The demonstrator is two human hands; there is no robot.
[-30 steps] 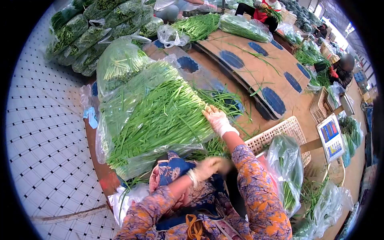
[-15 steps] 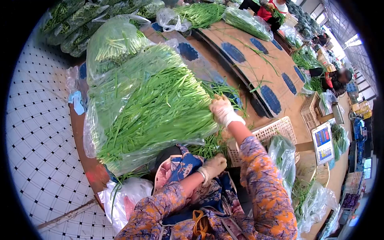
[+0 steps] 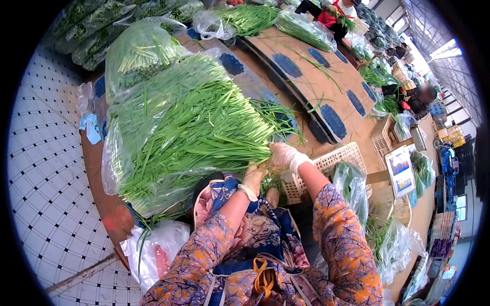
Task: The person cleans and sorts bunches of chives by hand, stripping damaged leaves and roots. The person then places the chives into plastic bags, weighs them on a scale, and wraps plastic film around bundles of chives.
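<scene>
A large, flat heap of garlic chives (image 3: 199,117) lies on clear plastic, pale stem ends toward the right. My right hand (image 3: 285,155), in a pale glove, is closed around the stem ends of a bunch at the heap's lower right corner. Just below and left of it, my gloved left hand (image 3: 254,178) has its fingers closed at the same bunch, partly hidden by the stems. Behind the heap stands a clear bag of chives (image 3: 145,51). Loose green stalks (image 3: 278,120) spill past the heap's right edge.
A plastic basket (image 3: 347,155) stands to the right, beside a scale display (image 3: 400,171). Bagged greens (image 3: 349,188) lean by the basket. A brown worktable (image 3: 301,76) with blue patches stretches behind. White plastic (image 3: 155,250) hangs at lower left. Other people work at the back right.
My left hand has risen from near my lap to the stem ends beside my right hand. My right hand has shifted slightly down. The camera view has moved slightly.
</scene>
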